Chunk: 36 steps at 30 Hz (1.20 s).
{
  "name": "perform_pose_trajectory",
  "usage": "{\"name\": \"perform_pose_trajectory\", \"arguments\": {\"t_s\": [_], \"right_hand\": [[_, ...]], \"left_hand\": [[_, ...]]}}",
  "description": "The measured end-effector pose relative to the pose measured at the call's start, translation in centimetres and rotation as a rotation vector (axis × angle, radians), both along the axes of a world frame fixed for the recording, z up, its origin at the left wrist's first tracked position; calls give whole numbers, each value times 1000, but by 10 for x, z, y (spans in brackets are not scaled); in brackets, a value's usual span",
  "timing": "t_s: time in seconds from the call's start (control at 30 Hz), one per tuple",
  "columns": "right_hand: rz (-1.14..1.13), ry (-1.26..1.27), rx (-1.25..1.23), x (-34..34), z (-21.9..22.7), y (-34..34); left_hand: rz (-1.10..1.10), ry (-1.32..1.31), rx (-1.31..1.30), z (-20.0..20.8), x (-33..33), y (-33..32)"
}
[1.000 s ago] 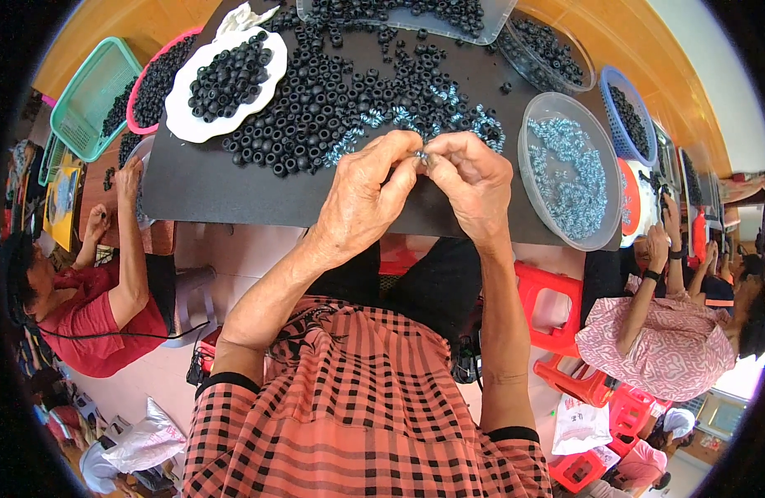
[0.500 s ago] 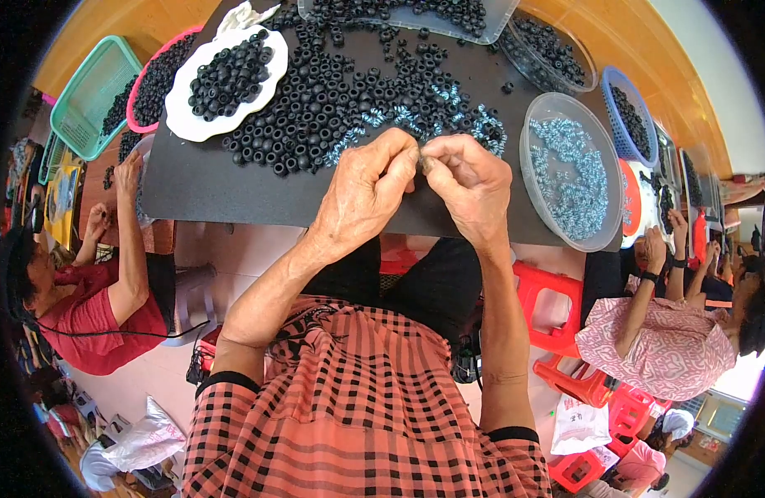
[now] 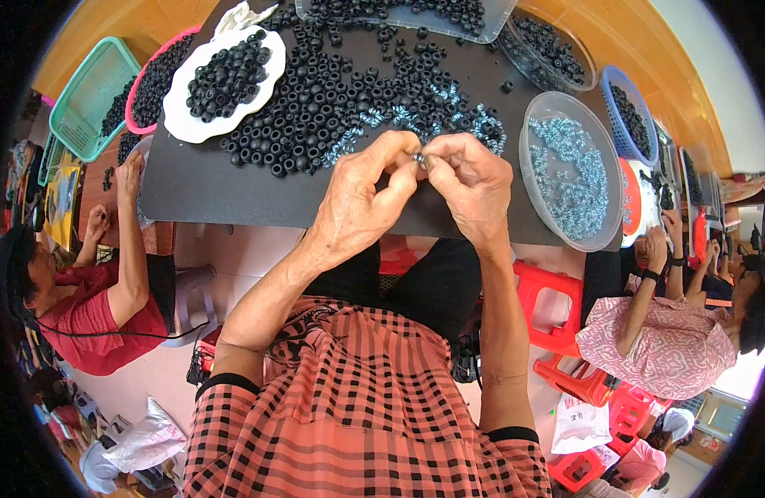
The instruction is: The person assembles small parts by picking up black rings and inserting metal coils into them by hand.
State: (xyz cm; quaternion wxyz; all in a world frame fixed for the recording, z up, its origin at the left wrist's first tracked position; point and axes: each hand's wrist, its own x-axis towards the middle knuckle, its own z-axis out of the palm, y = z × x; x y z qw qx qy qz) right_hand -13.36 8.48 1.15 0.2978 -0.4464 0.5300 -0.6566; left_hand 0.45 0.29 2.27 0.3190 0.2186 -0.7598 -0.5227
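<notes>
Piece (image 3: 419, 158), one, small, blue-grey: pinched where the fingertips of both hands meet. Only a glint shows, the fingertips covering the rest; from here I cannot tell its long axis or which way it points.

Left hand (image 3: 358, 195): thumb and forefinger narrowed on the piece, tips aimed rightward; the back of the hand shows.

Right hand (image 3: 474, 189): thumb and forefinger narrowed on the piece from the other side, tips aimed leftward, the remaining fingers curled.

Beads (image 3: 316, 112), black, round, holed: a broad spread beyond the fingers and to their left, many holes facing up.

Coils (image 3: 488, 126), short, blue: strewn along the beads' near edge, just beyond the fingers, their long axes lying in various directions.

Tub (image 3: 598, 133), clear, round: right of the fingers, containing more coils at mixed angles.

Plate (image 3: 177, 114), white, wavy-rimmed: left of the fingers and farther off, heaped with beads.

Box (image 3: 486, 33), clear: far beyond the fingers, with beads.

Bowl (image 3: 580, 85), clear: beyond the fingers, to the right, with dark pieces.

Blue basket (image 3: 637, 155): right of the fingers, past the tub, with dark pieces.

Table (image 3: 233, 195), dark: under the fingers, bearing the spread.
</notes>
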Motion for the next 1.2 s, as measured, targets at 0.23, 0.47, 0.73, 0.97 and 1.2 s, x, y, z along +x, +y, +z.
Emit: {"name": "perform_pose_trajectory", "arguments": {"t_s": [0.23,0.47,0.73,0.97,1.2], "right_hand": [[-16,80,26,0,3,1],[16,27,-29,1,4,0],[20,94,-26,0,-1,-1],[61,63,12,-2,-1,1],[39,28,-2,-1,0,1]], "left_hand": [[46,59,-220,-10,-3,-3],[-22,47,-11,-4,-2,-4],[-47,41,44,-10,-1,-6],[-44,27,84,-10,0,-7],[-49,65,103,-7,-1,-4]]}}
